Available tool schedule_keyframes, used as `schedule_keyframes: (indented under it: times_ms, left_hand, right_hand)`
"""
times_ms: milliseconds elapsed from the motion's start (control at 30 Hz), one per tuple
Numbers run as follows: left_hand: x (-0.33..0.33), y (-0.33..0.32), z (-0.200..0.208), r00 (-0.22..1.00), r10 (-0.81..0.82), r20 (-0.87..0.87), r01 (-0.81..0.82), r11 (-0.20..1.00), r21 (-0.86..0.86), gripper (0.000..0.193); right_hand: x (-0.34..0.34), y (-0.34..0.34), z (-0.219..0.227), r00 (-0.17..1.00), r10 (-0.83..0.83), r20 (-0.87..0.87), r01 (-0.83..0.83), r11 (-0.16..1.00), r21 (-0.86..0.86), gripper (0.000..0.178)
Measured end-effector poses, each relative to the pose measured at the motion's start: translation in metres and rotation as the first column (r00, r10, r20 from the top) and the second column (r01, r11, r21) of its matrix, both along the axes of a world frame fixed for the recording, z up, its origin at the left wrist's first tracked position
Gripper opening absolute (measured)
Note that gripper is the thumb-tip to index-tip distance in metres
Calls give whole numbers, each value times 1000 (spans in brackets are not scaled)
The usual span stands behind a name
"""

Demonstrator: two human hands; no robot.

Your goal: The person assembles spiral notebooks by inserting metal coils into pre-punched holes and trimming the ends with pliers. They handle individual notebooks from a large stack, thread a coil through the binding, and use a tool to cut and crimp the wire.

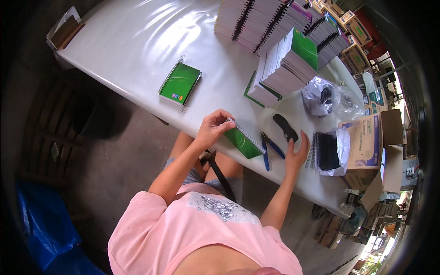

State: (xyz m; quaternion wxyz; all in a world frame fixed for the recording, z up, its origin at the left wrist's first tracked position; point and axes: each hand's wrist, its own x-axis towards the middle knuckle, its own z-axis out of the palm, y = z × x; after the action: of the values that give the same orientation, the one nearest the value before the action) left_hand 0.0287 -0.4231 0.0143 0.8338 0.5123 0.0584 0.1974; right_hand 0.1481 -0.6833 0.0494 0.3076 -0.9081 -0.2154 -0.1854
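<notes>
My left hand (214, 129) is closed in a pinch on the upper end of the silver spiral wire of a green-covered notebook (240, 141), which lies at the table's near edge. My right hand (298, 150) has its thumb and fingers apart at the near end of a black hand tool (285, 128); whether they touch it I cannot tell. Between that tool and the notebook lie blue-handled pliers (271, 149). Farther left, another green spiral notebook (180, 83) lies flat, with wire ends sticking out past its cover.
Stacked green notebooks (293, 59) and rows of black-bound books (256, 25) stand at the back. To the right are a clear plastic bag (321, 95), black spiral coils in white wrapping (328, 152) and an open cardboard box (364, 142). The white table (133, 68) ends close to my body.
</notes>
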Motion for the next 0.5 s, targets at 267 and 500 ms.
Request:
schedule_keyframes:
  times_ms: [267,500]
  left_hand:
    - [-7,-7,6,966,250,71,-254,966,45,43]
    - [-14,-13,15,850,472,233,-525,794,307,81]
  right_hand:
    - [-74,19,-23,988,-29,-153,-32,922,-385,49]
    - [-98,67,60,961,234,-150,-192,948,254,41]
